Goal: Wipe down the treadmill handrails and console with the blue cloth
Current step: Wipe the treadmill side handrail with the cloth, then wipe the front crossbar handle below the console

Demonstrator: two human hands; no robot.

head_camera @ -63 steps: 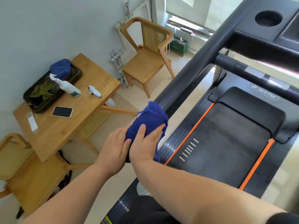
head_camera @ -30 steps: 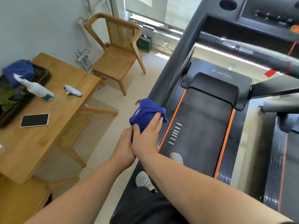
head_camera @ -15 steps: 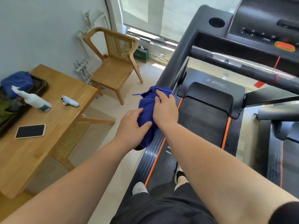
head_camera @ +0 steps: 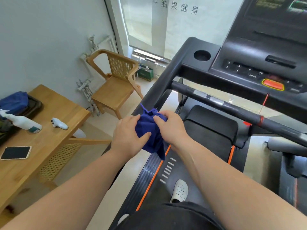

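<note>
Because the crumpled dark-blue cloth [head_camera: 148, 130] is bunched over the lower stretch of the treadmill's black sloping left handrail [head_camera: 162, 81], both hands close on it together. The left hand [head_camera: 127, 136] has its fingers curled round the near side, thumb pressed into the fabric. The right hand [head_camera: 172, 127] pinches the upper folds with bent fingers. A loose tail of cloth hangs below them. Gripping from both sides probably wraps the cloth about the rail, so that one pass cleans it all round. Above, the rail rises bare to the black plastic console [head_camera: 259, 52], with its round cup holder [head_camera: 201, 55] and orange stop button [head_camera: 272, 84]. A black crossbar [head_camera: 216, 103] runs off to the right. To the left stands a light wooden table [head_camera: 54, 145] carrying a white spray bottle [head_camera: 22, 122] and a black phone [head_camera: 15, 152].
</note>
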